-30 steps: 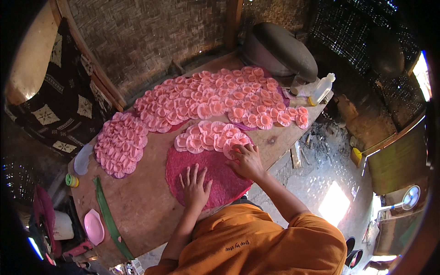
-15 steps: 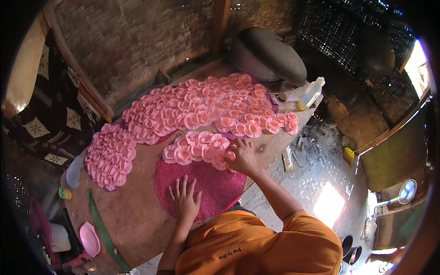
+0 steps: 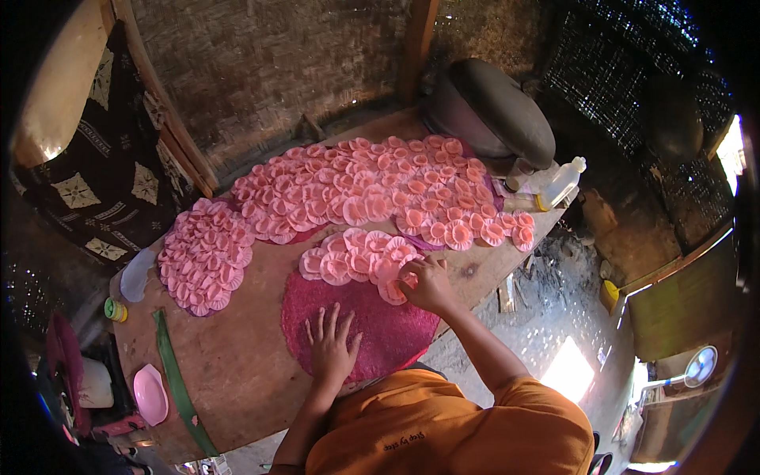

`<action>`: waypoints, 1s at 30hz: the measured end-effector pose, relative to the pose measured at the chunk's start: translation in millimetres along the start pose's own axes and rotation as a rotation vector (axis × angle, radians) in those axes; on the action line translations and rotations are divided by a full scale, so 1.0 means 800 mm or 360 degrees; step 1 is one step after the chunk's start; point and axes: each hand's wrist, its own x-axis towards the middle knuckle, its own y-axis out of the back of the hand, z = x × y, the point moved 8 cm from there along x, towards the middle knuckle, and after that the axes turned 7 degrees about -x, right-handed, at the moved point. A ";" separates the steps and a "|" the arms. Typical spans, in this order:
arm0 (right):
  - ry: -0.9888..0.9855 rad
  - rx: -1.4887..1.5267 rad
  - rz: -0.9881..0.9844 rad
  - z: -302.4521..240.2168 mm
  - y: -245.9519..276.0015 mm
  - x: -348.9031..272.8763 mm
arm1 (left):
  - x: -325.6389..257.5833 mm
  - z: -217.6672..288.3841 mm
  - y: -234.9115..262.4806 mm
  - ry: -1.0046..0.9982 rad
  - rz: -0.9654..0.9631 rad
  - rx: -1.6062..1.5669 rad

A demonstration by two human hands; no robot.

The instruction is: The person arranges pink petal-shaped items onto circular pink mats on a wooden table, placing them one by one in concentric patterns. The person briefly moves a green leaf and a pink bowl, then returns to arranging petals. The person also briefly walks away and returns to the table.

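On a magenta round mat at the table's near edge rests my left hand, flat with its fingers spread and nothing held. My right hand is at the mat's right side, its fingers bent together in a pinch at a pink ruffled cup-shaped piece. The fingertips are partly hidden behind the hand. A cluster of similar pink ruffled pieces overlaps along the mat's far part. Beyond it, many more pink ruffled pieces cover other magenta mats, with a separate pile at the left.
The wooden table bears a large dark-lidded pot and a clear bottle at the far right. A green leaf strip, pink dish and small green-yellow container are at the left. Patterned cloth hangs there.
My right hand has moved slightly nearer, its fingers drawn more tightly together at the cluster's right edge. My left hand stays flat on the mat. The whole view has shifted a little.
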 end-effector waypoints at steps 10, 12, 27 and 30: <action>-0.0411 -0.0123 0.0552 0.153 0.076 0.015 | 0.001 -0.003 -0.005 0.0008 -0.0028 0.0002; -0.0799 -0.0257 0.0679 0.237 0.114 0.020 | 0.001 -0.003 -0.004 0.0014 -0.0025 0.0011; -0.0352 0.0359 0.0532 0.220 0.148 -0.031 | 0.001 0.001 0.001 0.0007 -0.0045 -0.0007; -0.0148 0.0320 0.0474 0.138 0.121 -0.055 | 0.001 0.000 -0.001 0.0005 -0.0047 -0.0017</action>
